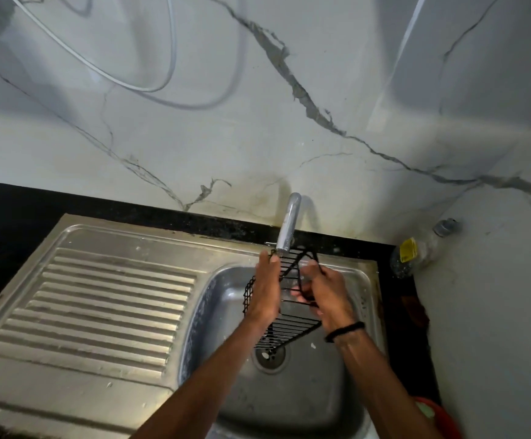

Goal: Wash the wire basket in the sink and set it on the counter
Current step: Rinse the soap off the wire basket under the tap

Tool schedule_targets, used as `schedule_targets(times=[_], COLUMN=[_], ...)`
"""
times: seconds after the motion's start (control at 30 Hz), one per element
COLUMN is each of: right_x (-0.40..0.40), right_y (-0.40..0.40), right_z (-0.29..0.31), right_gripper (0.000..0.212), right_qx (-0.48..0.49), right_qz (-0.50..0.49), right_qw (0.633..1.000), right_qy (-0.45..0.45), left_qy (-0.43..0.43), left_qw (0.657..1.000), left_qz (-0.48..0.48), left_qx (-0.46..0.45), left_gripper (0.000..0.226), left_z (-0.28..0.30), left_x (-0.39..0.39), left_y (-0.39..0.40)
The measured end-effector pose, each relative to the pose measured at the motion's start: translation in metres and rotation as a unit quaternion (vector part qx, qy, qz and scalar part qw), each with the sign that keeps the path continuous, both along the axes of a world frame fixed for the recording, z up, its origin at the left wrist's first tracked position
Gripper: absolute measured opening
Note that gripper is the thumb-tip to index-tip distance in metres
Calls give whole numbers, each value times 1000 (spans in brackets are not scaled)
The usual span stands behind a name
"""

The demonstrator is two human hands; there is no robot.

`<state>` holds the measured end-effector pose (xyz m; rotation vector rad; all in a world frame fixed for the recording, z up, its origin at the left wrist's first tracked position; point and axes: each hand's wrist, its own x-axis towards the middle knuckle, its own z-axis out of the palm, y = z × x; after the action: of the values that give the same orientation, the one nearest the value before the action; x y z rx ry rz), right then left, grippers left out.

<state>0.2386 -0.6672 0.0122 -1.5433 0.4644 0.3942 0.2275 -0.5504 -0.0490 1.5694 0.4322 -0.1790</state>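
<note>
Hanging tilted over the sink (321, 391) bowl, just under the faucet (288, 223) spout, the black wire basket (289, 324) is held above the drain (269, 354). Right hand (327, 296) grips its wires, fingers curled round them. Left hand (264, 289) lies against its left side, fingers straight. Ribbed drainboard (99, 305) adjoins the bowl's left; a plastic bottle (416, 251) lies in the right corner.

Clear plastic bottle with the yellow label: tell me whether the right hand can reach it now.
Probably yes, but not freely: the right hand grips the black wire basket over the steel sink. The clear plastic bottle rests on the dark counter to its right, with nothing between.
</note>
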Motion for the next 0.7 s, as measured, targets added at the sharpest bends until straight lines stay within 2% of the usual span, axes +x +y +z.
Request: schedule_targets(times=[0.07,0.13,0.2,0.23,0.27,0.3,0.33,0.4,0.47,0.57,0.7], right_x=[-9,-19,-32,-40,-48,-56,-62,-71,-74,-76,-75], right_y=[-20,-43,-65,-75,-82,-88,-91,-96,-102,-108,-104], right_z=[4,9,15,18,19,18,16,9,-4,-22,-49], right_gripper=[29,28,30,31,34,37,41,47,51,56,67], right_qx=[-5,-2,6,16,32,51,75,101,91,68,147], right_qz=[-36,-73,-101,-118,-133,-148,-164,-202,-233,-247,-211], right_qw=[999,997,994,992,990,987,983,974,968,966,957], right_qy=[-12,-24,-33,-38,-39,-39,-33,-17,-3,21,134], left_qy=[25,73,120,144,169,191,202,191,153,121,27], left_qw=[999,995,992,987,982,978,976,980,987,981,974], left_qz=[-10,-4,41,68,82,83,78,53,5,14,46], left_qx=[41,69,19,-15,-36,-31,-24,-5,58,153,221], left_gripper=[93,110,128,128,129,129,126,101,83,73,53], left_z=[-5,-28,-80,-131,-158,-161,-146,-90,-40,-21,-9], left_x=[1,2,6,15,20,25,27,35,40,40,41], left_y=[-5,2,12,17,20,19,17,5,-8,-13,1])
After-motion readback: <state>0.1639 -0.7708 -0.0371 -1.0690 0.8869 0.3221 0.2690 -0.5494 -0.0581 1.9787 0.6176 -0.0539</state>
